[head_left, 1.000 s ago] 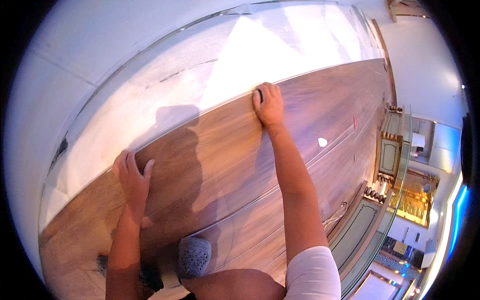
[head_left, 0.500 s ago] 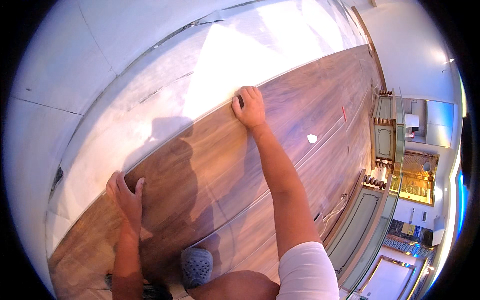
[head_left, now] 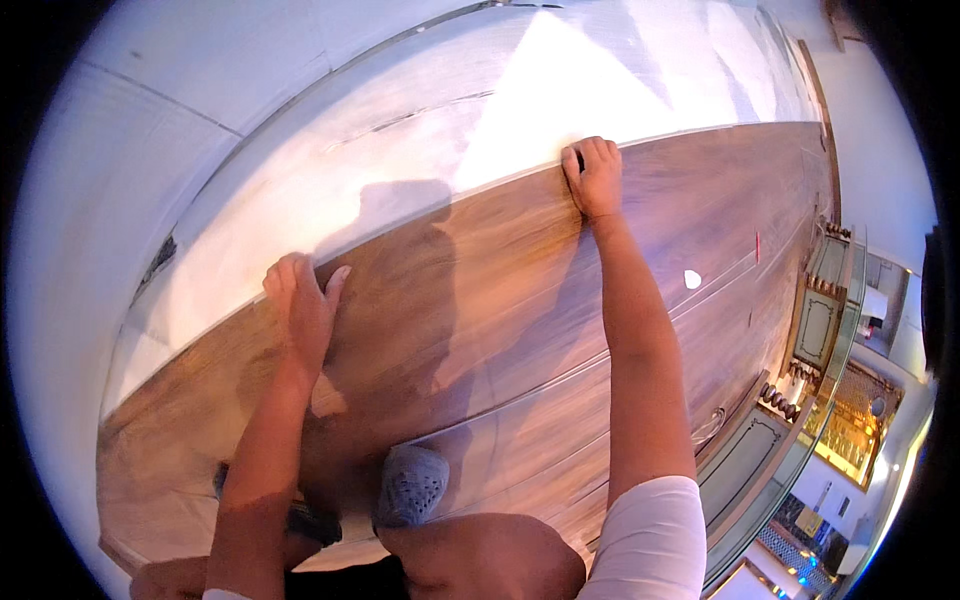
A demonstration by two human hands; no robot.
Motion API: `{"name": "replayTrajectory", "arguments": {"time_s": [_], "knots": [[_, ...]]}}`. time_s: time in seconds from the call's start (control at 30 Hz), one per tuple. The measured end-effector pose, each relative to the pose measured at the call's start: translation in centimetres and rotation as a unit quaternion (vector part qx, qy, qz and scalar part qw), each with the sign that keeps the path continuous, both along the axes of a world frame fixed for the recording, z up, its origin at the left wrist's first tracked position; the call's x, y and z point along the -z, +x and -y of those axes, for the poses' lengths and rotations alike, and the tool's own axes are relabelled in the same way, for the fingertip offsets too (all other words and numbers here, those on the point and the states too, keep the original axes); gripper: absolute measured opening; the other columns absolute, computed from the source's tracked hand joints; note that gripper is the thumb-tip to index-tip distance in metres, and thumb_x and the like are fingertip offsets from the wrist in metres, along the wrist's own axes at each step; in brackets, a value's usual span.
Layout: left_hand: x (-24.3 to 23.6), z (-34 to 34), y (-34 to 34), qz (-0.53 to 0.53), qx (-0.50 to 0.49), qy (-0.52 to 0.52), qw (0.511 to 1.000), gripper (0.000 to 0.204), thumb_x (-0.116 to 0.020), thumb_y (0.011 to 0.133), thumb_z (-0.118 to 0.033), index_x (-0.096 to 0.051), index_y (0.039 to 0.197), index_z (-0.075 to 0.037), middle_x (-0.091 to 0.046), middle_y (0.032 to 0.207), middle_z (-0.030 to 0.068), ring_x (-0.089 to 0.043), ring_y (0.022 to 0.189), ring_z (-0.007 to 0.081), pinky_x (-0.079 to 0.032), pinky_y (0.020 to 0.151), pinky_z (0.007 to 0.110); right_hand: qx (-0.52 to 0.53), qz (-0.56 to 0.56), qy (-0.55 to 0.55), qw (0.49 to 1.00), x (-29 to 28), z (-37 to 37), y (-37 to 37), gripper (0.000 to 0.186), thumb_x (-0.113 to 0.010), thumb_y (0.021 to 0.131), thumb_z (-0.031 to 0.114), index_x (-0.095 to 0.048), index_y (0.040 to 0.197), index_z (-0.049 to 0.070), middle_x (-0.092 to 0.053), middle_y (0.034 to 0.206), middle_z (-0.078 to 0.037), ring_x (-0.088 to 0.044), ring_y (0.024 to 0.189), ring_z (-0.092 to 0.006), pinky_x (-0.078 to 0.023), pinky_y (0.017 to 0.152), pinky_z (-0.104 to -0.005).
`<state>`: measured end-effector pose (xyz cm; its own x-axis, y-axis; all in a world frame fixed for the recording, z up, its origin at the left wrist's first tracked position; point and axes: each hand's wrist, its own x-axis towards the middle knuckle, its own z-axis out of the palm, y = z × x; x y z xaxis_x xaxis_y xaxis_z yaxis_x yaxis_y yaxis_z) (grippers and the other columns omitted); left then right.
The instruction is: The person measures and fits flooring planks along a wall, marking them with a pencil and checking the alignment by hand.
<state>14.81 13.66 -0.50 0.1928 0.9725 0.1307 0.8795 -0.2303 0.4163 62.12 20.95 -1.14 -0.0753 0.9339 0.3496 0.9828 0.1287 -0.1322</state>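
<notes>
A long wood-look floor plank (head_left: 480, 255) runs slantwise across the floor, its far edge bordering pale bare floor. My left hand (head_left: 303, 310) grips that edge on the left, fingers bent over it and thumb apart on top. Farther right, my right hand (head_left: 597, 178) is curled over the same edge. A dark spot shows between its thumb and fingers; I cannot tell whether it is a gap or a small object. The undersides of both hands' fingertips are hidden.
Bare pale floor (head_left: 410, 150) lies beyond the plank, with a cracked seam near the wall. A small white piece (head_left: 692, 280) and a thin red stick (head_left: 757, 248) lie on the laid boards. A glass-topped railing (head_left: 800, 450) stands right. My grey clog (head_left: 413, 485) is below.
The view has turned, so the plank edge and both hands sit higher and farther right. Both hands still grip the edge, about as far apart as before.
</notes>
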Motion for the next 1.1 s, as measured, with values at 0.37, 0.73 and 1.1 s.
{"name": "replayTrajectory", "arguments": {"time_s": [0.37,0.73,1.1], "knots": [[0.2,0.2,0.5,-0.005,0.013,0.028,0.999,0.044,-0.081,0.081,-0.023,-0.057,0.111,-0.001,-0.055,0.114,0.0156,-0.050,0.108,0.0335,-0.039,0.096,0.044,0.008,-0.023,0.002,1.000,-0.5,-0.1,-0.3,0.018,-0.069,0.089,0.022,-0.062,0.088,0.006,-0.061,0.092,-0.011,-0.056,0.094,-0.0338,-0.044,0.086,-0.0450],[0.4,-0.3,0.6,0.015,0.007,0.030,0.999,0.040,-0.082,0.079,-0.020,-0.057,0.104,-0.002,-0.057,0.109,0.0167,-0.052,0.105,0.0355,-0.039,0.093,0.047,0.001,-0.026,0.012,1.000,-0.5,-0.4,-0.3,0.020,-0.069,0.089,0.021,-0.059,0.082,0.005,-0.059,0.087,-0.012,-0.055,0.089,-0.0349,-0.044,0.080,-0.0465],[0.8,-0.2,1.2,-0.006,0.014,0.014,1.000,0.039,-0.076,0.086,-0.026,-0.056,0.107,0.000,-0.056,0.108,0.0172,-0.052,0.100,0.0358,-0.040,0.092,0.046,0.022,-0.046,0.031,0.998,-0.1,0.1,0.4,0.017,-0.068,0.087,0.019,-0.062,0.080,0.004,-0.062,0.086,-0.011,-0.057,0.089,-0.0325,-0.047,0.083,-0.0446]]}}
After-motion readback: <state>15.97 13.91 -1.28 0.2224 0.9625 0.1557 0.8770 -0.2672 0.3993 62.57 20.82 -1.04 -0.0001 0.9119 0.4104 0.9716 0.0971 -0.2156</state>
